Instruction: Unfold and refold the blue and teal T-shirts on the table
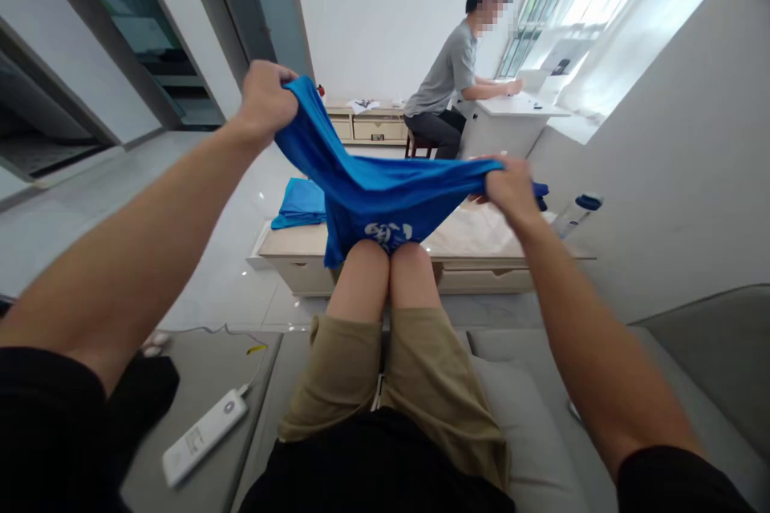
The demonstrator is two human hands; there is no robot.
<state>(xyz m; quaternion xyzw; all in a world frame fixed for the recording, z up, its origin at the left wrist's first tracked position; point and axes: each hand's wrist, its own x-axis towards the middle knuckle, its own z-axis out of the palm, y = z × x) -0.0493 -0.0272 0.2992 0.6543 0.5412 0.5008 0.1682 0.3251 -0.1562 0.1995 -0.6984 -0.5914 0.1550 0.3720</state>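
Note:
A blue cloth garment with a white print (pixel 385 192) is stretched between my hands, its lower part hanging over my knees. My left hand (pixel 268 100), raised higher, grips one corner with closed fingers. On the other side my right hand (pixel 510 188) is closed on the opposite end. Which part of the garment each hand holds, I cannot tell. Behind it, a folded blue cloth (pixel 301 203) lies on the left end of the low wooden table (pixel 294 242).
A clear bottle (pixel 577 212) with a dark lid stands at the table's right end. On the sofa (pixel 258 409) lies a white power bank (pixel 204 437) with a cable. Further back, a person in a grey shirt (pixel 448 60) sits at a white desk (pixel 502 116).

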